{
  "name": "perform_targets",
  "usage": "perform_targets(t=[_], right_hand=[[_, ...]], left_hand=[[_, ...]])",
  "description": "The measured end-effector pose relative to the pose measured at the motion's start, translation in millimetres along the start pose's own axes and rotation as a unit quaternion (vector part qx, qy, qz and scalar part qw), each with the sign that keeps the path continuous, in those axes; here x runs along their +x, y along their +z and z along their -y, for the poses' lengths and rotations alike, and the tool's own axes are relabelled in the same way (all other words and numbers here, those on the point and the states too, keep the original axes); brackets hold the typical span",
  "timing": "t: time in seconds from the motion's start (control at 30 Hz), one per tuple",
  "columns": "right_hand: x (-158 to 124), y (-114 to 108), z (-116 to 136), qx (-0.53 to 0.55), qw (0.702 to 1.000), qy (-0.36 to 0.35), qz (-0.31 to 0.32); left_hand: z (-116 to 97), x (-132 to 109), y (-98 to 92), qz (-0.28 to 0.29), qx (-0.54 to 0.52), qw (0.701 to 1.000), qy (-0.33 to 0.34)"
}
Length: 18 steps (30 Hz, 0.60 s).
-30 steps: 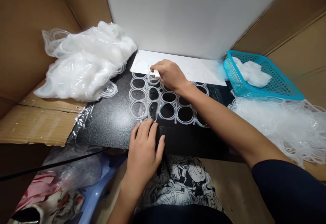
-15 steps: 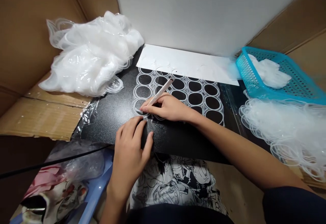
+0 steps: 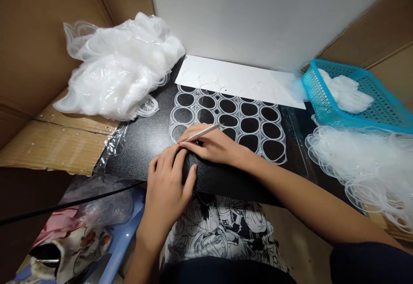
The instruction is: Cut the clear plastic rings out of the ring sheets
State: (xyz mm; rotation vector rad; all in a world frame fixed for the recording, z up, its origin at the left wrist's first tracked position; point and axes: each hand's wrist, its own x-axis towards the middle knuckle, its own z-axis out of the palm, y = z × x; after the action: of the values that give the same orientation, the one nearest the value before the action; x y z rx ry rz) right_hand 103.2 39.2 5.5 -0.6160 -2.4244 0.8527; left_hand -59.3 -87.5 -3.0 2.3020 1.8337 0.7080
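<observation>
A clear plastic sheet of joined rings lies on a black board across my lap. My right hand is closed round a thin white stick tool, its tip at the sheet's near left corner. My left hand rests fingers-down on the board's front edge, fingertips pressing the sheet's near corner right beside the tool tip.
A heap of clear plastic scrap sits at the left on cardboard. A white paper strip lies behind the sheet. A blue basket with white pieces stands at the right, above a pile of loose clear rings.
My right hand came back from the far edge of the sheet to its near left corner with the stick tool. The tool now lies flatter. My left hand barely moved.
</observation>
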Motion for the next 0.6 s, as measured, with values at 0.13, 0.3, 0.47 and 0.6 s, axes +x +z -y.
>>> perform_targets(t=[0.13, 0.3, 0.47, 0.6], right_hand=[[1.7, 2.7, -4.8, -0.177, 0.983, -0.043, 0.010], [31.3, -21.0, -13.2, -0.331, 0.943, -0.017, 0.012], [78.4, -57.5, -36.6, -0.360, 0.932, 0.034, -0.030], [102.6, -73.1, -62.0, -0.339, 0.934, 0.087, -0.068]], left_hand=[[1.4, 1.8, 0.5, 0.007, 0.013, 1.000, -0.001], [1.3, 0.0, 1.9, -0.001, 0.029, 1.000, 0.000], [1.0, -0.8, 2.7, 0.006, 0.025, 1.000, -0.006], [0.6, -1.8, 2.2, 0.003, 0.011, 1.000, -0.013]])
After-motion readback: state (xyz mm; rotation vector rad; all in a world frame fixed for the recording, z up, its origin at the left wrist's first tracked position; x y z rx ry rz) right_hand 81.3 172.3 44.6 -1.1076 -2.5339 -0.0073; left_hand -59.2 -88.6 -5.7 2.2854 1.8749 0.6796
